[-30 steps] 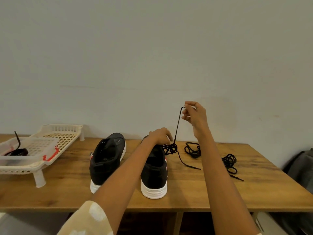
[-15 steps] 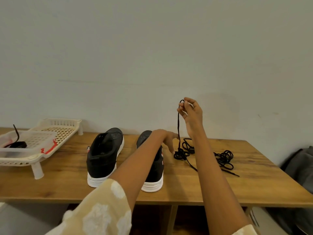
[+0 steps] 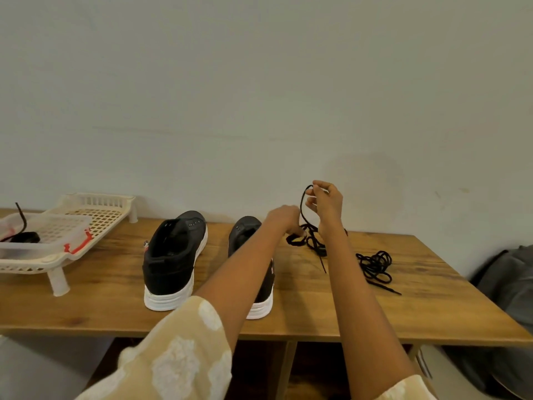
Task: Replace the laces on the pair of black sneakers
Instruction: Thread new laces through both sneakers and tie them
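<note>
Two black sneakers with white soles stand heel-first on the wooden table (image 3: 418, 307): the left sneaker (image 3: 173, 255) and the right sneaker (image 3: 245, 229), partly hidden by my left forearm. Neither shows laces. My right hand (image 3: 326, 202) is raised and pinches one end of a black lace (image 3: 310, 239), which hangs down to a tangled bundle on the table. My left hand (image 3: 284, 219) reaches over the right sneaker and touches that bundle with curled fingers. A second coiled black lace (image 3: 375, 265) lies further right.
A cream plastic rack (image 3: 95, 215) stands at the table's left end, with a clear container (image 3: 49, 241) holding a dark lace-like item (image 3: 24, 236). A grey bag (image 3: 507, 284) sits right of the table. A plain wall is behind.
My left hand moved right off the right sneaker to the lace bundle. My right hand stays raised, pinching the lace end. The head view shifted slightly.
</note>
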